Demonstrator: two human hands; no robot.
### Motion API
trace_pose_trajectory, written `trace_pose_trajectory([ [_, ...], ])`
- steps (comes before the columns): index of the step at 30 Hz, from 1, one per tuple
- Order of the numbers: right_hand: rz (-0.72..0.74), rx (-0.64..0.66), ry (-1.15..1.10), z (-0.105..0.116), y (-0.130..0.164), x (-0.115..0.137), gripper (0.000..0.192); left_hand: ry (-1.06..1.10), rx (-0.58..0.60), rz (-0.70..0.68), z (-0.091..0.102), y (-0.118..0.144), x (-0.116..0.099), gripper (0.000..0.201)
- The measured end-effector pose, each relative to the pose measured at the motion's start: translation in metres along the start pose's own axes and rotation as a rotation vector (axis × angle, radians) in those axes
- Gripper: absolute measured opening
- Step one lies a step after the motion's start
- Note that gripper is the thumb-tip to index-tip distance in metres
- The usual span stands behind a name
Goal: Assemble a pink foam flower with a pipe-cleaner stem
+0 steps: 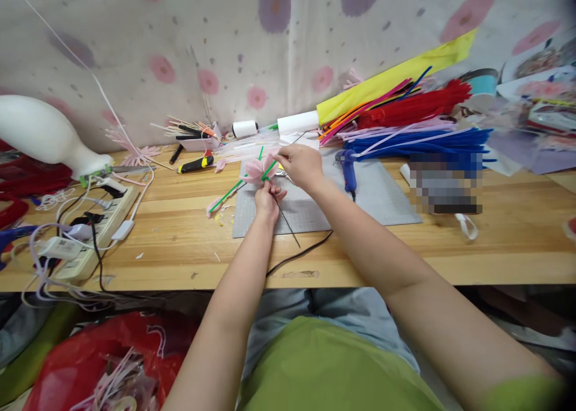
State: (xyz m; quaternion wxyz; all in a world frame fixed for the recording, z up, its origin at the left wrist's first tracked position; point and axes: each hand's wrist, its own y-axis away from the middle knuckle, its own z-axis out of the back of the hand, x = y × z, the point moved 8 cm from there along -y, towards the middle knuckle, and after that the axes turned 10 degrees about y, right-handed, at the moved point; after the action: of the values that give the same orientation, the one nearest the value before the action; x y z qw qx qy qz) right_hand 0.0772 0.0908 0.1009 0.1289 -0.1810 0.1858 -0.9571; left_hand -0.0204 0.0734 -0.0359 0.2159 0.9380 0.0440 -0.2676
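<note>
Above a grey mat, two hands meet at a pink flower

In the head view, at the middle of the wooden table [180, 234], the pink flower [254, 167] is held up over the left part of the grey mat [382, 202]. The left hand [269, 200] is below it, fingers curled narrow around its base. A dark thin stem [287, 222] slants from this hand down toward the table's near edge. The right hand [300, 164] comes in from the other side, its thumb and fingertips drawn together beside the petals, at the upper end of a green strip [270, 170] that crosses the flower. Whether they pinch the strip or a petal, I cannot tell.

Left of the hands, a longer green piece [230, 192] slants down to a pale pink tip, with a yellow and black cutter [195, 164] beyond it. Farther left, a power strip [101, 234] is tangled with cables. On the right side of the mat lies a blue glue gun [348, 172]; behind it are bundles of blue stems [423, 144] and red stems [414, 106], with a yellow sheet [396, 78] leaning behind the red ones. A white roll [297, 123] lies left of these, near a spool [245, 128]. Below the table, at lower left, a red bag [67, 363] contains pale strips and clear wrapping.
</note>
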Motion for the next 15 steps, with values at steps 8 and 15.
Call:
trace_pose_trajectory([
  [8, -0.226, -0.048, -0.177, -0.029, 0.003, -0.049, 0.033, 0.106, 0.031, 0.168, -0.004, 0.011, 0.004, 0.028],
  [15, -0.507, -0.019, -0.368, -0.071, 0.019, -0.076, 0.032, 0.264, 0.157, 0.295, -0.011, 0.021, 0.008, 0.031],
])
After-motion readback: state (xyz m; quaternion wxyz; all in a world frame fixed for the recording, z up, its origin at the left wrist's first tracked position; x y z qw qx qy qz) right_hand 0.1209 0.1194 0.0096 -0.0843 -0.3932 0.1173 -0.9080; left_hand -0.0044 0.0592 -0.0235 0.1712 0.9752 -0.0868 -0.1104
